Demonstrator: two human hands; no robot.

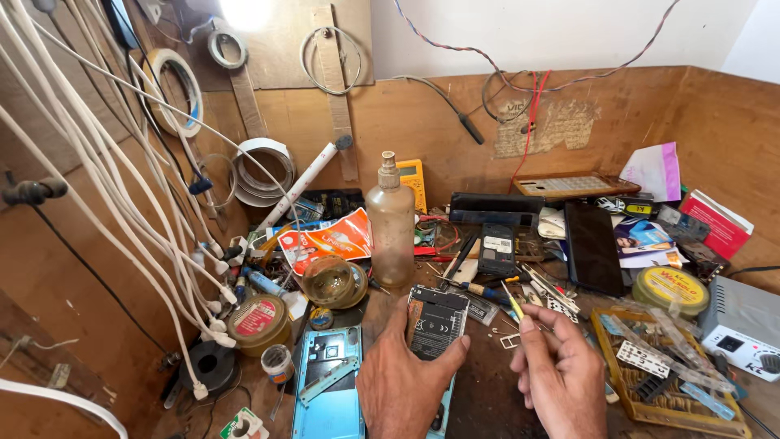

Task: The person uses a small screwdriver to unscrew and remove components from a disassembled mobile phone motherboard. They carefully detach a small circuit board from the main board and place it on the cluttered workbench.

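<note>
My left hand [404,378] rests on the wooden bench and grips an opened small phone [437,321] with its back off, thumb along its right edge. My right hand [559,375] is just right of it, fingers pinched on a thin yellow-tipped tool [513,304] that points up and left toward the phone. A light blue phone frame [328,382] lies flat to the left of my left hand. A cloudy plastic bottle [390,223] stands upright behind the phone.
The bench [487,382] is crowded: round tins [258,321], a yellow tin [671,289], a black slab phone [591,244], a yellow tray of parts [642,406], a grey power unit [743,325]. White cables [122,203] hang at left; tape rolls [264,171] are on the wall.
</note>
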